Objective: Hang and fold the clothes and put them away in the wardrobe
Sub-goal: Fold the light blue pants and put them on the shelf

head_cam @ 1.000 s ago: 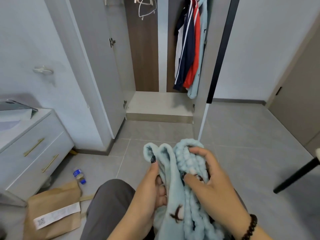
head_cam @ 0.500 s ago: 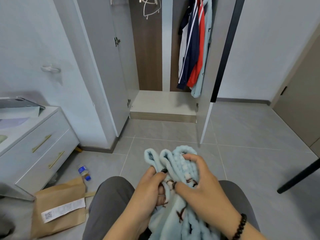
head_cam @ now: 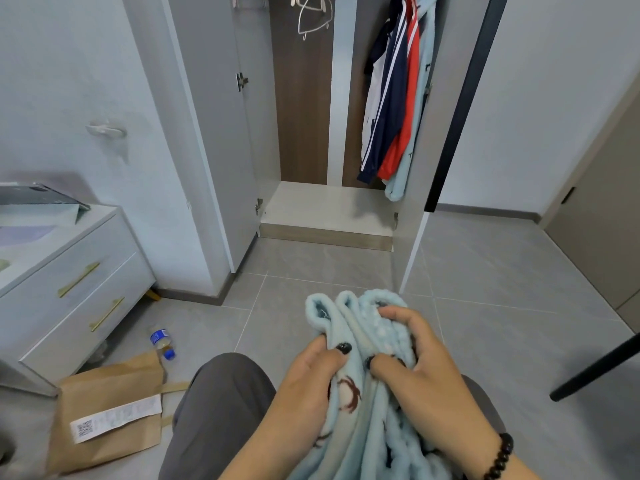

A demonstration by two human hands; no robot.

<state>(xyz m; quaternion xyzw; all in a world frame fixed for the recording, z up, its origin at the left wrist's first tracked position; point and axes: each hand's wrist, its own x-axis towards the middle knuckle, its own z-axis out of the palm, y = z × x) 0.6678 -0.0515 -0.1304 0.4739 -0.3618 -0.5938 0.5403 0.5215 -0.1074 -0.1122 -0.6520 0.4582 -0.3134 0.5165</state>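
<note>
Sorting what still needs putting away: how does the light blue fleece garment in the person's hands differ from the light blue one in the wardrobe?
The fleece garment in hand is bunched up over the lap, gripped by the left hand and right hand; the hanging garment hangs full length in the wardrobe, touched by neither hand. The held one is alone; the hung one sits beside a red and a navy garment. Both are light blue with small dark motifs.

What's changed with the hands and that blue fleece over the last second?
Both hands, left hand and right hand, have sunk lower toward the lap, carrying the bunched light blue fleece garment down with them. The left thumb has shifted further over the fabric. Nothing was let go: both hands still grip it. The wardrobe stays open, its hanging clothes unmoved.
</note>
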